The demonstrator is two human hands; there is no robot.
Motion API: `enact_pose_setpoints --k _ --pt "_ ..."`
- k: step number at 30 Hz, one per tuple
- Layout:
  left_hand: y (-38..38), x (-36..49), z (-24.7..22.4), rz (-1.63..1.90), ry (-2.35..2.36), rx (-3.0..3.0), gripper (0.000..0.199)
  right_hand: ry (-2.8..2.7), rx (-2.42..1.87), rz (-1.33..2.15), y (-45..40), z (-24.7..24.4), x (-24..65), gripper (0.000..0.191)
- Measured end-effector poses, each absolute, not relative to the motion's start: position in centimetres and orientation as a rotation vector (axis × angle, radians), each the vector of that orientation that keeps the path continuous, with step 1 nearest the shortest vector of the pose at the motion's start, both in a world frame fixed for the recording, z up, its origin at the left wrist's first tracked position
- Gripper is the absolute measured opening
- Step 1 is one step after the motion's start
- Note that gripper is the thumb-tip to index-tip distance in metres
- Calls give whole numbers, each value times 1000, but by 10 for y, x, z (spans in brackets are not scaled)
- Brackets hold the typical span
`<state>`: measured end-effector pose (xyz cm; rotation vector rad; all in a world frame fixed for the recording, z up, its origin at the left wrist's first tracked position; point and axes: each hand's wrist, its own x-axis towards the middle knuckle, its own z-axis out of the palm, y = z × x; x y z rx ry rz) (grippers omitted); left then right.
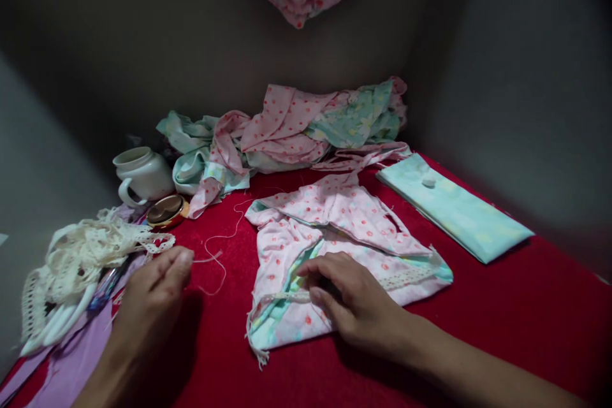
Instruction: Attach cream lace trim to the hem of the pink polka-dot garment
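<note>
On red cloth [478,306] | left hand [153,296] pinches thread [217,255] | right hand [351,299] presses pink garment [335,217]

Two bare hands, left hand [153,293], right hand [351,303], bare forearms with no sleeves in view, short plain nails, no rings, watch or bracelets showing
</note>
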<state>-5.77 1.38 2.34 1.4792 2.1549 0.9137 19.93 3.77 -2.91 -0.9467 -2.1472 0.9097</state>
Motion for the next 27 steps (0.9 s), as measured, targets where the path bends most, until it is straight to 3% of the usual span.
enact_pose_setpoints --k 4,6,8,12,18,21,25,27 --pt "14 -62 30 825 2519 1515 18 -2122 -967 940 39 -27 199 25" --pt "10 -53 25 818 2513 1596 31 -2128 -960 961 40 -25 200 27" --pt "2 -40 17 876 2338 1751 32 -2175 -934 981 42 -21 203 31" --pt "-15 -15 5 959 1795 2167 10 -2227 -890 1012 44 -15 206 37" --pt "-21 8 -8 866 1243 2788 27 -1835 -1031 1498 42 -13 200 29" --pt "-18 18 -16 788 1180 3008 39 -1756 -1044 1611 41 -13 198 29" --pt "-13 30 -18 838 1242 2985 15 -1772 -1026 1592 41 -14 197 28" --pt "-12 31 -14 919 1282 2911 16 -1776 -1013 1591 40 -16 197 27"
